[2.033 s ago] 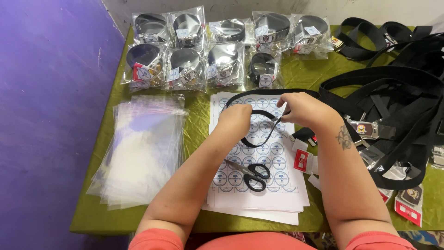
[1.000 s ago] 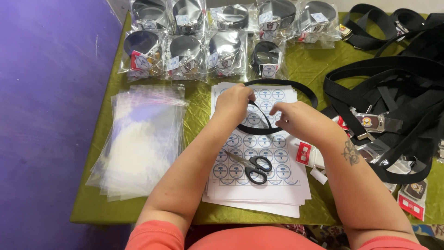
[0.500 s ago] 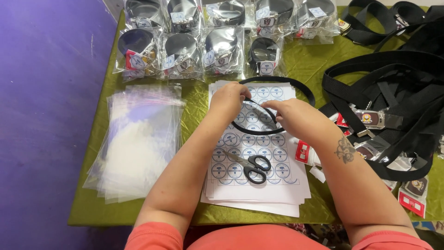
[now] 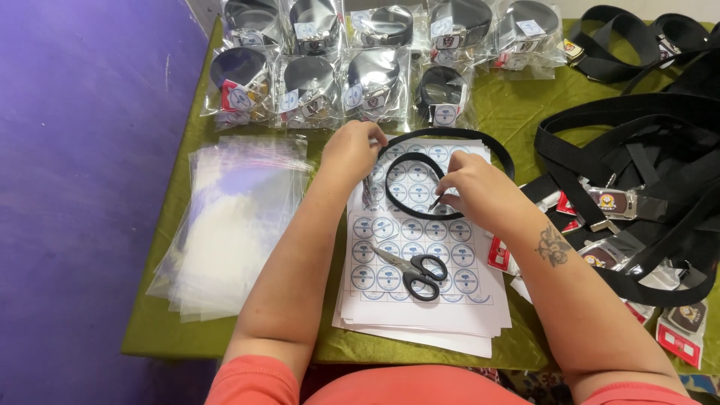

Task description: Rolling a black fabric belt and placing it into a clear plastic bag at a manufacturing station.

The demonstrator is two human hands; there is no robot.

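Head view: black belt [image 4: 411, 210], a flat woven strap, curled into a loop over the sticker sheets [image 4: 420, 300] near the table's [image 4: 517, 105] middle, pinched at its left side by the left hand [image 4: 351, 150] and pressed at its right inner edge by the fingertips of the right hand [image 4: 472, 191], apparently to keep the coil tight. Scissors [image 4: 411, 270] with black handles lying closed on the sheets toward the near edge; limp clear bags [image 4: 229, 225] stacked along the left edge, glossy packed belts [image 4: 345, 67] in rows at the far edge, loose belts [image 4: 645, 172] heaped at the right edge.
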